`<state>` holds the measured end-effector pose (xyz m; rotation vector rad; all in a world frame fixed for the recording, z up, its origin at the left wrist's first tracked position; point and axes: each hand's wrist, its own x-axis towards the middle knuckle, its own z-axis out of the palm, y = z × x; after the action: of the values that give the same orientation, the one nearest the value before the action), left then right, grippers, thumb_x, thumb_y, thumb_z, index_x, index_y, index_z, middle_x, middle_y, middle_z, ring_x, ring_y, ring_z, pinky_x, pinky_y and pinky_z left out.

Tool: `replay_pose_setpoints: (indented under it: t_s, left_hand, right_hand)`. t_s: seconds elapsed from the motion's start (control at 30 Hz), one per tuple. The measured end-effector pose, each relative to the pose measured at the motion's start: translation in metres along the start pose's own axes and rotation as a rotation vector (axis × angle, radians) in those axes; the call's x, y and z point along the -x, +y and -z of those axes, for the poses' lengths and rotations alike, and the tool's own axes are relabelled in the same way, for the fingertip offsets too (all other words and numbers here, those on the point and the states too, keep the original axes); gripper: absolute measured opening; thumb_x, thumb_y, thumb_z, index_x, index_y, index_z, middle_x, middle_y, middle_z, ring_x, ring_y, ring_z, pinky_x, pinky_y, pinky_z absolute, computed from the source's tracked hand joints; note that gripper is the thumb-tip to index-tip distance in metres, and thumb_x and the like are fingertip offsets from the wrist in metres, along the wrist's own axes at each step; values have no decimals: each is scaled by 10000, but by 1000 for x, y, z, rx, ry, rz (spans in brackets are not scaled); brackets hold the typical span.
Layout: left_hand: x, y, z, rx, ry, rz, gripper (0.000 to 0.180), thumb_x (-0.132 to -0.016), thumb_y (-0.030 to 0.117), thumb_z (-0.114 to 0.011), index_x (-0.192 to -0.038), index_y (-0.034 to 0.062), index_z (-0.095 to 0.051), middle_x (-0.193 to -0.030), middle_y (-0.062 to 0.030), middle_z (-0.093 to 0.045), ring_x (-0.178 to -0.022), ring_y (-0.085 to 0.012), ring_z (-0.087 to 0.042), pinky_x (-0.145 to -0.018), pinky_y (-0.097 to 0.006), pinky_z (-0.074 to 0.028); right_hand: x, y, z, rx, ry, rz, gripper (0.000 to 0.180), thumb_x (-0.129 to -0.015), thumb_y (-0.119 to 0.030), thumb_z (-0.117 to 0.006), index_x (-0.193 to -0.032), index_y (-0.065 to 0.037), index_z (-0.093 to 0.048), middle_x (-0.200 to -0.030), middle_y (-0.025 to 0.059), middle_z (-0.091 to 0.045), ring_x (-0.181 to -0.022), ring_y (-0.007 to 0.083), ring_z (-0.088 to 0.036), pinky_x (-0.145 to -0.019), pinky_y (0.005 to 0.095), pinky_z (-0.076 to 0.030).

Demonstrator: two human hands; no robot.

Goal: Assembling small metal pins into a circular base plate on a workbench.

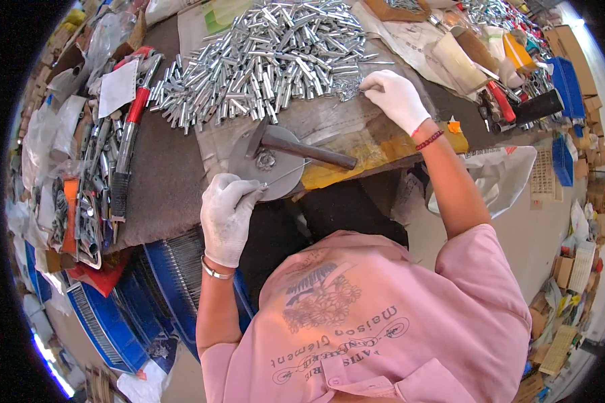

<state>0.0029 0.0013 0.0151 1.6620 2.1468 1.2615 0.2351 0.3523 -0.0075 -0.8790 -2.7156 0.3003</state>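
while the left hand (227, 213) pinches a thin rod (286, 176), the right hand (396, 99) grips small metal pieces (348, 89).

My gloved left hand (227, 213) pinches a thin metal rod (284, 176), its far end lying slantwise over the round grey metal disc (247, 166). My gloved right hand (398, 99) picks at the edge of the heap of short silvery metal tubes (269, 60).
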Motion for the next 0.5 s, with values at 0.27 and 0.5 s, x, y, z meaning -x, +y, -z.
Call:
replay_pose_setpoints:
  t_s: [0.27, 0.5]
  left_hand:
    - [1, 3, 0, -9, 10, 9, 154, -790, 3, -843, -918, 55, -775, -907, -116, -679, -865, -314, -681, -772, -403, -537]
    - [1, 5, 2, -18, -12, 8, 163, -791, -8, -841, -928, 51, -775, -913, -122, -677, -860, -320, -680, -768, -406, -536]
  right_hand:
    - [11, 5, 17, -111, 0, -79, 190, -935, -116, -663, -1069, -26, -763, -1068, 145, -751, -1059, 338, -711, -942, 407, -558]
    - [-17, 9, 2, 56, 66, -142, 186, -965, -180, -644, -1065, -81, -766, -1104, 154, -742, -1088, 365, -692, -963, 442, -549]
